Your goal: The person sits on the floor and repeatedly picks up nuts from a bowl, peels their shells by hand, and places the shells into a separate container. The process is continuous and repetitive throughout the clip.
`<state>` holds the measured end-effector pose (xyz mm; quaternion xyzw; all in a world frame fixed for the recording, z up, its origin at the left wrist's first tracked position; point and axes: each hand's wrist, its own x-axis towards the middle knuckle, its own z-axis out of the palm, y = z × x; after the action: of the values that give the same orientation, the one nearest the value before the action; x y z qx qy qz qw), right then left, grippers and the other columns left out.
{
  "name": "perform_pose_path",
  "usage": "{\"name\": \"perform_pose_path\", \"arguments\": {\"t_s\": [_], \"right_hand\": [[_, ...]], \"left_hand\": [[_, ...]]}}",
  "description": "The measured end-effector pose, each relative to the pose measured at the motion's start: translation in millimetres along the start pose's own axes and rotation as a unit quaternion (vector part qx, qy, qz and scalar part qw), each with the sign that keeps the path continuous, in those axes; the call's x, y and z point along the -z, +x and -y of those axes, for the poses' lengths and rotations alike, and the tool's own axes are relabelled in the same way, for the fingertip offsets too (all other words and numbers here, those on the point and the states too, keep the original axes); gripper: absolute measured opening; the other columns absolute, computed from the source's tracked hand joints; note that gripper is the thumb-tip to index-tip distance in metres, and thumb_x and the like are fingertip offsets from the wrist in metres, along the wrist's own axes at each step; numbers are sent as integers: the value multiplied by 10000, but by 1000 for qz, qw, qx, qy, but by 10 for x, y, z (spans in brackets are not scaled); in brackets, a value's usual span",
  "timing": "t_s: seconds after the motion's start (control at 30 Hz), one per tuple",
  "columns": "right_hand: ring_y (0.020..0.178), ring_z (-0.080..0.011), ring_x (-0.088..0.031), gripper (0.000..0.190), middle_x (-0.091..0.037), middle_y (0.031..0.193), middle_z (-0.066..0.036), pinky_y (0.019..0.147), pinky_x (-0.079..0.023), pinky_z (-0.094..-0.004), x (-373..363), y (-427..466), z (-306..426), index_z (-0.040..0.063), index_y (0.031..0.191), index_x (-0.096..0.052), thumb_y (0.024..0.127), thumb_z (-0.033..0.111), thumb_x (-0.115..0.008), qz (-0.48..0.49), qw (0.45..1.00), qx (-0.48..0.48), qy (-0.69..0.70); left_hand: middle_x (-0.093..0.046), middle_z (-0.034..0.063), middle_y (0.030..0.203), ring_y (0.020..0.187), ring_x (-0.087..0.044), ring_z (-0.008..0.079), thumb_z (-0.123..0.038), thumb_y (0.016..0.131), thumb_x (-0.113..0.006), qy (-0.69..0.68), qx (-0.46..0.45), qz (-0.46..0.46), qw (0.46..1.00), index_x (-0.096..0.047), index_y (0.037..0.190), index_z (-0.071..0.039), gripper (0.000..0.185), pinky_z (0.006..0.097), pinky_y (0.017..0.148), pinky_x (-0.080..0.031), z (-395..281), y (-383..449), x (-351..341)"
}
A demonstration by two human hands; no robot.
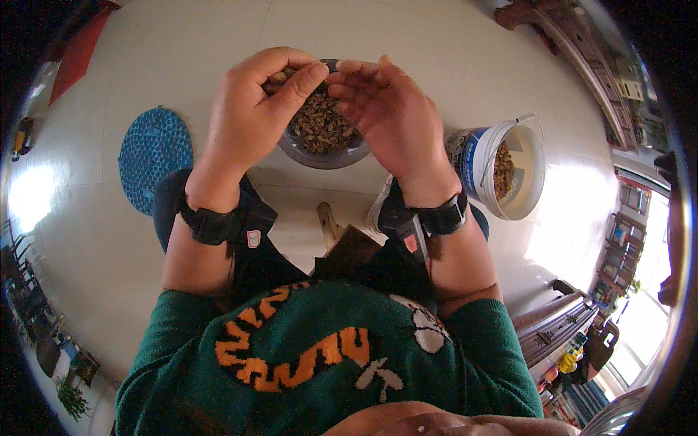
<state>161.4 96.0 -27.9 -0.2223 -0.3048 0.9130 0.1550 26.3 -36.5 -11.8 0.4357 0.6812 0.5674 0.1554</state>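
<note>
My left hand [245, 109] is curled above a dark basin on the floor, its thumb resting near the index fingertip. Several brown, nut-like pieces [277, 78] show in the hollow of that hand. My right hand [401, 120] faces it with the palm turned inward and the fingers loosely spread, close to the left thumb tip. I see nothing held in the right hand, though its inner fingers are in shadow. Below both hands, the basin [319, 159] contains a heap of brown broken shells or husks [322, 125]. The hands hide part of its rim.
Right of the basin, a white plastic bucket [526, 210] with a wire handle leans or stands, holding brown nut-like pieces [503, 169]. A blue textured oval mat [155, 158] lies at left. Dark wooden furniture [583, 60] lines the right side. A wooden piece [354, 245] is between my knees.
</note>
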Motion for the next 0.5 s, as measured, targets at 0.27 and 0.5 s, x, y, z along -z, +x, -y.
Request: {"name": "perform_pose_path", "arguments": {"t_s": [0.27,0.5], "right_hand": [[1191,-349,-577,409,-575,1249,-302,1073,-451,-412,-47,-101,266,-147,1267,-477,960,103,-373,14,998,59,-23],[1170,-336,-595,382,-575,1244,-301,1035,-491,-375,-61,-149,319,-146,1281,-448,957,30,-346,33,994,72,-72]], "left_hand": [[-689,118,757,682,-665,177,-234,893,-703,72,158,56,983,-704,983,-39,215,297,638,-509,124,20,72],[-699,176,923,828,-685,352,-286,858,-679,193,91,173,962,-719,1009,-79,259,395,734,-541,87,-44,-56]]}}
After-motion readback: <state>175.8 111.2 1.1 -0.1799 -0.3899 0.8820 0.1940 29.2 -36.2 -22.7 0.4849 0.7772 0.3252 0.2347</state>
